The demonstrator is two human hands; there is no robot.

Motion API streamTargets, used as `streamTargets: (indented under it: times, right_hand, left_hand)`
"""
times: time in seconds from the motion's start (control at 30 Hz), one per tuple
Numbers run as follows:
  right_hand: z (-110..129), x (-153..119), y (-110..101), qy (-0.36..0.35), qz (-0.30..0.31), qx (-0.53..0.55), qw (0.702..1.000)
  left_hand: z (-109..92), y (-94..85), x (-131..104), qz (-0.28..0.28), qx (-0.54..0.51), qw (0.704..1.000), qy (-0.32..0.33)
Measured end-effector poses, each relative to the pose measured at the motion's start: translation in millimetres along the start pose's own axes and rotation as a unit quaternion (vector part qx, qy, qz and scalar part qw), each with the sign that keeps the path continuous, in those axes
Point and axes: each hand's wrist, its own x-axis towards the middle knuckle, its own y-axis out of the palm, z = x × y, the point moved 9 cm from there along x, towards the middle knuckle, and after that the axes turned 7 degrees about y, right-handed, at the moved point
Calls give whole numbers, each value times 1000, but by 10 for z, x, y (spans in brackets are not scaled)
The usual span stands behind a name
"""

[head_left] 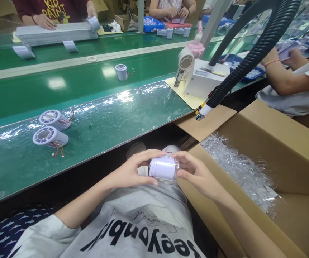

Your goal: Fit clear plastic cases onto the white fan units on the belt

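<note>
Over my lap I hold a white plastic cylinder (162,168) on its side between both hands. My left hand (135,168) grips its ridged left end, thumb below and fingers above. Around the right end, where a clear plastic piece (176,168) shows, my right hand (194,170) is closed with thumb and fingers. A bit of red wire peeks out above the cylinder. On the bench to the left lie two similar white cylinders, one (51,137) in front of the other (55,119), each with a grille at one end and thin coloured wires.
An open cardboard box (283,150) at my right holds many clear plastic pieces (240,175). A black corrugated hose (251,61) arches above it. Another wired cylinder (121,72) stands on the green conveyor (90,86). Co-workers sit across the line and to the right.
</note>
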Motion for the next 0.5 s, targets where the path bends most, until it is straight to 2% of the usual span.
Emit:
streamTargets:
  times: [0.23,0.5]
  right_hand:
    - [-155,41,48,67,13,72,995]
    - [-374,96,174,145,26,169,975]
  left_hand:
    - [23,2,-17,0,-9,1000,-7]
    - [5,16,-20,5,-16,1000,0]
